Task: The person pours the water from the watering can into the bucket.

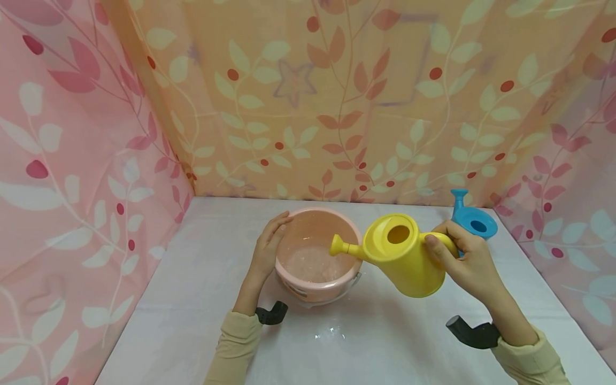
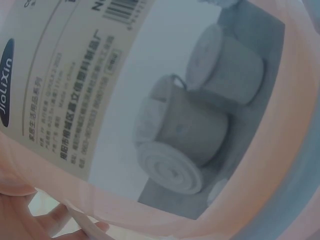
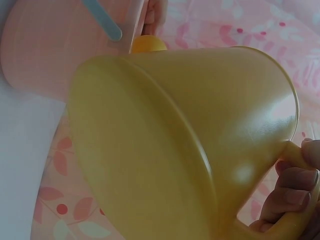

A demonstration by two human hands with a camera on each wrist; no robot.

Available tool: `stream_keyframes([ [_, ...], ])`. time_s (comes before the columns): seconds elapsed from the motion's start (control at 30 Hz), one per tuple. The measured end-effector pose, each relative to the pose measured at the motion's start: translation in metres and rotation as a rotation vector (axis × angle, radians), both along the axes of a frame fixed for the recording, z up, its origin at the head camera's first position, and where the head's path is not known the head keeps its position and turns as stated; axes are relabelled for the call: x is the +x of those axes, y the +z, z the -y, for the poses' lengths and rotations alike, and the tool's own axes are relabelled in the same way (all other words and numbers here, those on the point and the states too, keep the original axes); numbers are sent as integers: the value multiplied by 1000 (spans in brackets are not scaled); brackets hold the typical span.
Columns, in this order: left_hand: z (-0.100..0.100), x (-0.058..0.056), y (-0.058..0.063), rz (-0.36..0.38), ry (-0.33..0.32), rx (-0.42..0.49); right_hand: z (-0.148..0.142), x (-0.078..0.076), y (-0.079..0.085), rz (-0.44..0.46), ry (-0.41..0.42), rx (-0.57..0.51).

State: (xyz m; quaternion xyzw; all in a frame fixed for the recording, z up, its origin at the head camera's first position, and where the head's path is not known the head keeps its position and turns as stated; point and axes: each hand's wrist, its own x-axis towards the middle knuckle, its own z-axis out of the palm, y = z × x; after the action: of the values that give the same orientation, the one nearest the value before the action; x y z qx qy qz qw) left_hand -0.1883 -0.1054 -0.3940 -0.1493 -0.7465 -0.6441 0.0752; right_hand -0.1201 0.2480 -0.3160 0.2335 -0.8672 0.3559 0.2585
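Note:
A yellow watering can [image 1: 409, 262] hangs in the air to the right of a pink bucket [image 1: 317, 280], its spout over the bucket's right rim. My right hand [image 1: 464, 259] grips the can by its rear handle; curled fingers [image 3: 292, 187] show round that handle in the right wrist view. At the bucket's left side, my left hand [image 1: 269, 243] lies against the wall near the rim, fingers fairly straight. Shiny, seemingly wet patches show on the bucket's inside. The printed label [image 2: 165, 100] of the bucket fills much of the left wrist view.
A blue watering can [image 1: 474, 222] stands at the back right, partly hidden behind my right hand. Small water drops [image 1: 329, 334] lie on the white table [image 1: 192, 267] in front of the bucket. Patterned cloth walls [image 1: 289, 107] enclose the table's back and sides.

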Motion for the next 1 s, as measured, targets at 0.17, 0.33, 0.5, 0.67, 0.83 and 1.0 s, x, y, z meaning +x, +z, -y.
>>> stream_keyframes([
  [0.17, 0, 0, -1, 5, 1, -1, -1, 0, 0, -2, 10, -10],
  [0.33, -1, 1, 1, 5, 7, -3, -1, -1, -2, 3, 3, -21],
  [0.5, -1, 0, 1, 3, 10, -5, -1, -2, -2, 16, -5, -28],
  [0.67, -1, 0, 1, -6, 12, -5, -2, -2, -2, 12, -7, -11],
  [0.83, -1, 1, 2, -3, 12, -18, -2, -3, -1, 8, -1, -7],
  [1.0, 1, -8, -12, -5, 14, -1, -3, -4, 0, 1, 11, -3],
])
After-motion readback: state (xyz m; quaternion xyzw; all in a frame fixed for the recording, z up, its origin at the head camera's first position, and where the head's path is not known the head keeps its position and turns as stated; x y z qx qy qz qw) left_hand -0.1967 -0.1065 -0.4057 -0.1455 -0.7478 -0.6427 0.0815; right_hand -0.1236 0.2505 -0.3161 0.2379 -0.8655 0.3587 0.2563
